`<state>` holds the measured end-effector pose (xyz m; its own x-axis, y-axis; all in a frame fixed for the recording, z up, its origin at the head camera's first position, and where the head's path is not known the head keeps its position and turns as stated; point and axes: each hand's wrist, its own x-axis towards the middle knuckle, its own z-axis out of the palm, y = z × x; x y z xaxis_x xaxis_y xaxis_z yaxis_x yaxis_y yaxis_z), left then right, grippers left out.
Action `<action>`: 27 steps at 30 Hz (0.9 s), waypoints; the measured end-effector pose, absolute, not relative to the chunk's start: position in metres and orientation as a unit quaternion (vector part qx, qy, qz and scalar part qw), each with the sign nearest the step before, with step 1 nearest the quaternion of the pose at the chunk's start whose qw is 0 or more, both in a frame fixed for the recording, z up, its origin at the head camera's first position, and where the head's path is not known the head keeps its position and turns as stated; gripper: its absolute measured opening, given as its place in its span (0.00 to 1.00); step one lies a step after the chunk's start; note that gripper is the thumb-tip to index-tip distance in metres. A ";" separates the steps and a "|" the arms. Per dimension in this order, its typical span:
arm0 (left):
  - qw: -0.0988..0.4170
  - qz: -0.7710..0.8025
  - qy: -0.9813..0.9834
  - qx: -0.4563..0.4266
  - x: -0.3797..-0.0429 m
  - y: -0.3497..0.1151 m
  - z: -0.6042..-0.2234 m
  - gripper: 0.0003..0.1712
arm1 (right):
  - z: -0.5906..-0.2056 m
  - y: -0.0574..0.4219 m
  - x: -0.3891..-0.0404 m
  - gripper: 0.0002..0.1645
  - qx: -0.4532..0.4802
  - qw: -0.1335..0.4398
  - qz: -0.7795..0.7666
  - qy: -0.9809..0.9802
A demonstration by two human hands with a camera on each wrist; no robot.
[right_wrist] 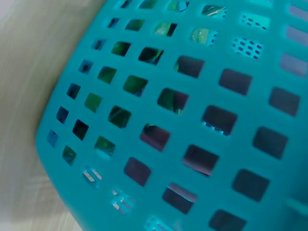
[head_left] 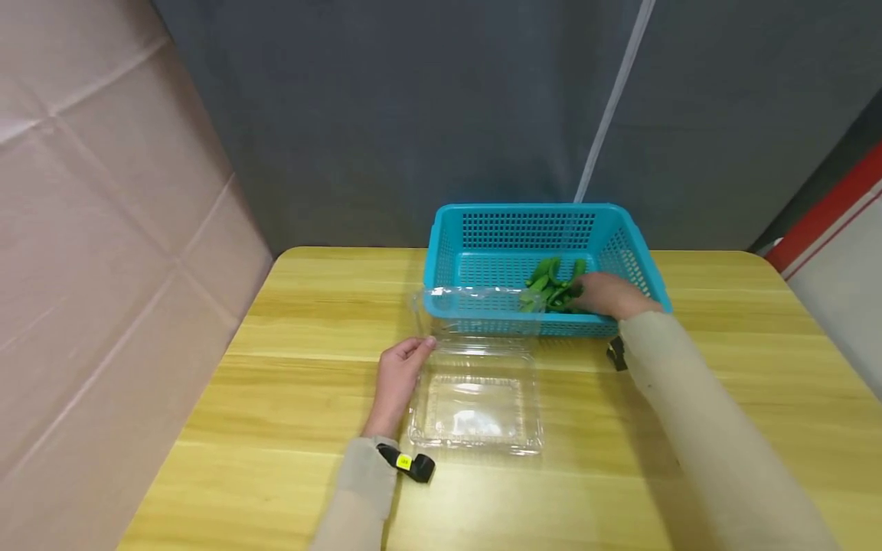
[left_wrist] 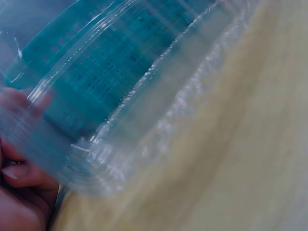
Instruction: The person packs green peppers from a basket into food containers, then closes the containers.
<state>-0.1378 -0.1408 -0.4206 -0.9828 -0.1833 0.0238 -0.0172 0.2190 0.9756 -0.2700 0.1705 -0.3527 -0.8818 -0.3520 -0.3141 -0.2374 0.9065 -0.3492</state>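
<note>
Peppers (head_left: 540, 283), green and loosely heaped, lie in the blue basket (head_left: 530, 208) toward its near right part, where the right hand (head_left: 609, 295) reaches them over the rim. That hand's fingertips are among the heap; whether they grip a pepper I cannot tell, since the basket's wall hides them in the right wrist view. The left hand (head_left: 400, 375) pinches the clear plastic box (head_left: 472, 402) at its left edge near the fold, thumb against fingers, probably to steady so light a thing. Its base lies flat on the bench (head_left: 310, 398), while the lid (head_left: 475, 325) tilts up before the basket, presumably leaving the base uncovered; whether lid and basket touch is unclear.
</note>
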 end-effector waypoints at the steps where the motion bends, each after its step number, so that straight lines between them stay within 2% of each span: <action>1: 0.067 -0.622 -0.778 0.063 -0.138 -0.141 -0.421 0.17 | -0.353 0.171 -0.271 0.29 -0.156 0.188 -0.154 0.957; 7: 0.069 -0.619 -0.780 0.060 -0.139 -0.141 -0.421 0.17 | -0.356 0.170 -0.275 0.25 -0.160 0.183 -0.142 0.960; 13: 0.069 -0.616 -0.783 0.062 -0.138 -0.140 -0.420 0.17 | -0.358 0.169 -0.275 0.21 -0.125 0.192 -0.121 0.966; 21: 0.066 -0.616 -0.782 0.065 -0.137 -0.138 -0.419 0.16 | -0.356 0.170 -0.274 0.20 -0.132 0.186 -0.107 0.968; 27: 0.071 -0.617 -0.781 0.061 -0.137 -0.139 -0.419 0.16 | -0.351 0.173 -0.274 0.22 -0.174 0.148 -0.094 0.969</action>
<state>-0.1374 -0.1391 -0.4188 -0.9825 -0.1828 0.0363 -0.0068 0.2301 0.9731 -0.2739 0.1733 -0.3512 -0.8957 -0.3645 -0.2546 -0.3088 0.9220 -0.2337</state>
